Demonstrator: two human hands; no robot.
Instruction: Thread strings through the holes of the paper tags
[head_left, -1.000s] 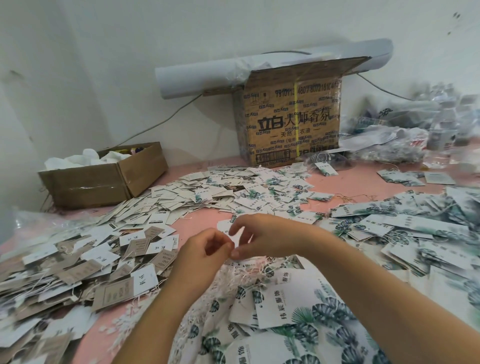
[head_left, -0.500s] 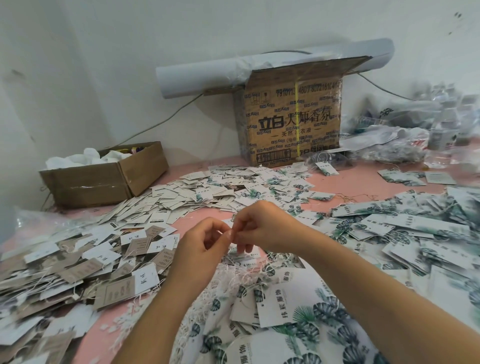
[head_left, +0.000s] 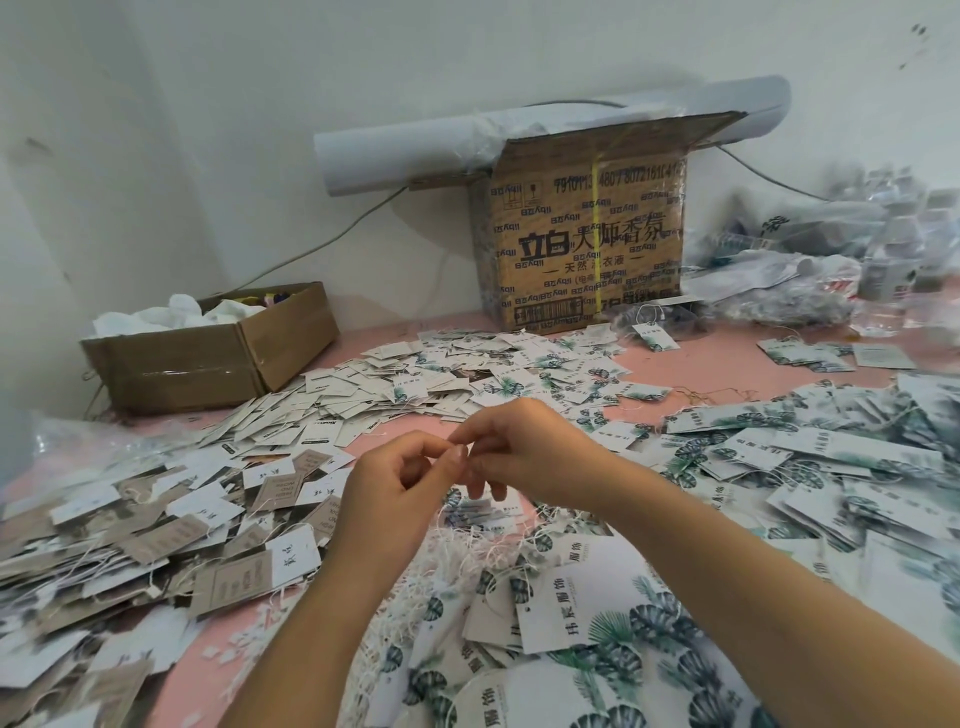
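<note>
Above the pink table (head_left: 727, 358), my left hand (head_left: 400, 483) and my right hand (head_left: 524, 447) meet fingertip to fingertip and pinch a thin white string (head_left: 466, 448) between them. Whether a tag hangs on it is hidden by the fingers. Under the hands lies a tangle of loose white strings (head_left: 462, 561). Large leaf-print tags (head_left: 597, 618) are heaped in front of me, and more of them (head_left: 831, 457) spread to the right. Small white tags (head_left: 467, 374) cover the middle. Brown and white tags (head_left: 156, 525) with strings pile up at the left.
A tall printed cardboard box (head_left: 587, 244) stands against the back wall with a white paper roll (head_left: 415, 150) behind it. A low open box (head_left: 208, 353) with white stuffing sits at the back left. Plastic bags and bottles (head_left: 841, 260) crowd the back right.
Both hands have risen a little and drawn together. The fingertips, apart a second ago, now touch and pinch the string. The white tag seen behind them earlier no longer shows.
</note>
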